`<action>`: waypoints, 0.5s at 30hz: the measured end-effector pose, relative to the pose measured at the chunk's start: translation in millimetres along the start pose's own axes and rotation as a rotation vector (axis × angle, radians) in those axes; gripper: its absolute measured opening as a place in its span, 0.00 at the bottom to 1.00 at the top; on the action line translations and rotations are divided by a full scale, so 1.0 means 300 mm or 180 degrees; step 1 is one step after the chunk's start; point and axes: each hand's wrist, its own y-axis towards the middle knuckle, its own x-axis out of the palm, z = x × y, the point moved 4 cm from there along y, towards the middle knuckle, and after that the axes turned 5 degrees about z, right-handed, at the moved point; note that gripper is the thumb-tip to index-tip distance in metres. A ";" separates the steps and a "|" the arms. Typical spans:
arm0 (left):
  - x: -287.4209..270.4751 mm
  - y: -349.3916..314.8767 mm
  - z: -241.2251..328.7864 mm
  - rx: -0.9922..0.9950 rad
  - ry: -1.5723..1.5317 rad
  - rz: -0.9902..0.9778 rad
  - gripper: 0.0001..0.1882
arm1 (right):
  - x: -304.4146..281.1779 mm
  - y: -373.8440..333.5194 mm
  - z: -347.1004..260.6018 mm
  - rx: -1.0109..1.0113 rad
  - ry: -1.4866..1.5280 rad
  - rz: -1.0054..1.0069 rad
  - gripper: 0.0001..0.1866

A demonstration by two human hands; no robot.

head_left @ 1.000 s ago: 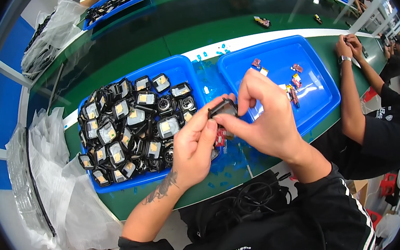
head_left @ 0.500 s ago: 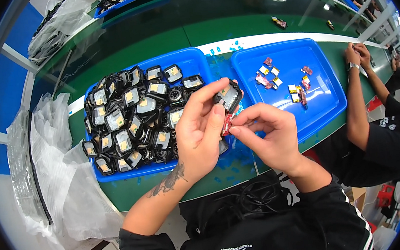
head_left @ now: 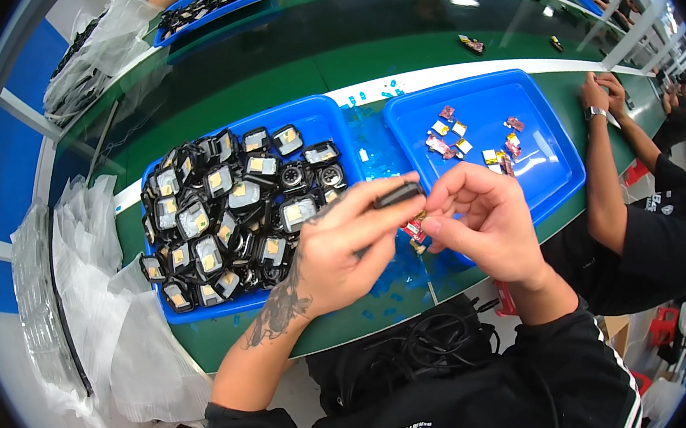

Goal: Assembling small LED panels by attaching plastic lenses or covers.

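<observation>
Here, above the front edge of the green counter (head_left: 231, 340), the person's two hands meet over a small dark part. The left hand (head_left: 346, 251), its forearm tattooed, is closed around a small black module (head_left: 397, 195): thumb and fingertips pinch it so that only one flat, dark, slightly rounded edge shows above the knuckles, lying roughly level. The right hand (head_left: 489, 225) is curled just beside it, fingers bent inward, and its fingertips pinch a tiny red and yellow piece (head_left: 415, 228) that sits just under the module, between the two hands; whether that piece touches the module I cannot tell. The module hangs in the air in front of the gap between two blue trays. The left tray (head_left: 325, 117) is heaped with many like modules (head_left: 228, 217), black housings with pale yellowish faces, piled at all angles. The right tray (head_left: 555, 185) holds only a scatter of small red, yellow and white bits (head_left: 468, 140), well apart from one another. Clear plastic bags (head_left: 97, 320) lie crumpled at the counter's left end. At the right, another person's forearm (head_left: 603, 172) rests along the counter beside the right tray.
</observation>
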 end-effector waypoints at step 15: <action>0.054 -0.019 0.024 0.0696 0.1138 0.0079 0.13 | -0.051 0.003 -0.023 -0.0998 -0.1441 0.0123 0.08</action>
